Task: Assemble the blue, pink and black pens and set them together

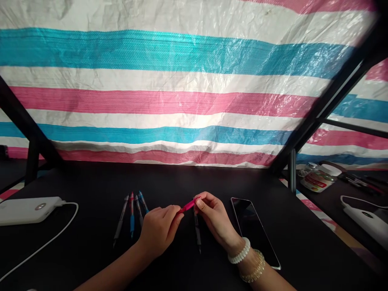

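Between my two hands is a bright pink pen, held slightly tilted above the black table. My left hand is closed around its left end, which the fingers hide. The thumb and fingertips of my right hand pinch its right end. On the table below and between the hands lies a dark grey pen, its upper part close to my right fingers. Left of my left hand are a grey clear pen, a red and blue pen, another grey pen and a blue pen, partly hidden by the hand.
A phone lies right of my right hand. At the left is a white power bank with a white cable. Black frame bars slant at both sides before a striped tarp. A jar stands at far right.
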Available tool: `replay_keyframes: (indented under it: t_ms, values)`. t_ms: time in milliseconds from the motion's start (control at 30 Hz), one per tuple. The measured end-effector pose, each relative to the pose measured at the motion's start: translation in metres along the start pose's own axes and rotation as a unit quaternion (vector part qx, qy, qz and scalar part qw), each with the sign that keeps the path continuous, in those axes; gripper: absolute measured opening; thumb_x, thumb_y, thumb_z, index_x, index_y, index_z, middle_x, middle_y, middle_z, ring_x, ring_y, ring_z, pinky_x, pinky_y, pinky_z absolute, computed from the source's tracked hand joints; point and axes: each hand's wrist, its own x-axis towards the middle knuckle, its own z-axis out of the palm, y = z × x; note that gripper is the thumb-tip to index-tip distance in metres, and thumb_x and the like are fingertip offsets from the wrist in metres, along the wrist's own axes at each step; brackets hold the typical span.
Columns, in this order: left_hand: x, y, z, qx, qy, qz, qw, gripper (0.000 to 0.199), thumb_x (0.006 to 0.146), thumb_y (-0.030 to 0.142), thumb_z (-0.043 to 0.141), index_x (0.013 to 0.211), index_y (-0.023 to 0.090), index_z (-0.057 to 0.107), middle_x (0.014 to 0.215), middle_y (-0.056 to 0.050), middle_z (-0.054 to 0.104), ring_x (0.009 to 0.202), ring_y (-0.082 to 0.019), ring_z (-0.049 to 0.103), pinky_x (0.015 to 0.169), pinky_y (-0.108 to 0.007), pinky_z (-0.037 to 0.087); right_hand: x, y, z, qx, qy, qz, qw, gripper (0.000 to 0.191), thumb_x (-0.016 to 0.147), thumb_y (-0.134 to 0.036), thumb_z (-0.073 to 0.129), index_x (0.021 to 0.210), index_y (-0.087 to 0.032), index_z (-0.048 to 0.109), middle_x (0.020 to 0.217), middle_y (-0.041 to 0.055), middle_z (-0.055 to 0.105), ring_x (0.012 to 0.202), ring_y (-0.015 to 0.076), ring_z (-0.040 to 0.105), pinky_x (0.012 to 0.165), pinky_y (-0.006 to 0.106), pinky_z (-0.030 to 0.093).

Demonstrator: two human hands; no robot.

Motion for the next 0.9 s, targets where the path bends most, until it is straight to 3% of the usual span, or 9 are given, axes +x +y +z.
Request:
replay_keyframes:
  t_ms: [200, 367, 567, 733, 900]
  values:
    - [-0.0003, -0.0001, 0.0007, 0.000, 0.001, 0.002, 1.000, 0.012, 0.095, 0.020, 0.048, 0.097, 0.018, 0.059, 0.071, 0.001, 0.067, 0.055, -0.013, 0.056, 0.058, -0.028, 0.037, -0.0023, -0.0056, 0.0009, 0.013, -0.009, 0.004, 1.000, 0.027, 0.078, -0.039, 0.078, 0.096, -0.019, 0.071, 0.098, 0.0057, 0.066, 0.083, 0.0164, 0.057, 0.073, 0.029, 0.046]
    - [-0.0008, 0.0000, 0.0006, -0.003, 0.007, 0.007, 1.000, 0.010, 0.095, 0.019, 0.049, 0.096, 0.018, 0.059, 0.069, 0.002, 0.066, 0.052, -0.013, 0.054, 0.055, -0.027, 0.037, -0.0010, -0.0033, 0.0006, 0.007, -0.004, 0.011, 1.000, 0.023, 0.072, -0.033, 0.083, 0.079, -0.018, 0.068, 0.083, 0.0010, 0.062, 0.070, 0.0116, 0.052, 0.066, 0.025, 0.043]
    - [0.0000, 0.0007, 0.0005, -0.009, 0.036, 0.021, 0.999, 0.009, 0.094, 0.019, 0.050, 0.096, 0.019, 0.059, 0.070, 0.002, 0.067, 0.053, -0.012, 0.057, 0.055, -0.026, 0.037, -0.0032, -0.0080, 0.0012, 0.024, -0.007, 0.024, 0.999, 0.030, 0.077, -0.036, 0.080, 0.100, -0.020, 0.071, 0.097, 0.0047, 0.066, 0.081, 0.0149, 0.055, 0.073, 0.027, 0.044]
    - [0.0006, 0.0005, 0.0013, -0.008, 0.037, 0.028, 0.999, 0.008, 0.094, 0.018, 0.051, 0.095, 0.019, 0.059, 0.070, 0.002, 0.067, 0.052, -0.012, 0.056, 0.055, -0.026, 0.037, -0.0030, -0.0069, 0.0010, 0.018, -0.001, 0.025, 1.000, 0.023, 0.071, -0.033, 0.084, 0.079, -0.018, 0.069, 0.085, 0.0014, 0.063, 0.069, 0.0115, 0.051, 0.066, 0.026, 0.041]
    - [0.0007, -0.0003, 0.0006, -0.001, 0.033, 0.022, 0.999, 0.008, 0.093, 0.018, 0.051, 0.096, 0.019, 0.058, 0.072, 0.002, 0.067, 0.053, -0.012, 0.056, 0.056, -0.027, 0.037, -0.0033, -0.0064, -0.0001, 0.038, -0.016, 0.031, 0.999, 0.029, 0.076, -0.033, 0.081, 0.100, -0.020, 0.070, 0.098, 0.0044, 0.065, 0.079, 0.0139, 0.054, 0.073, 0.027, 0.043]
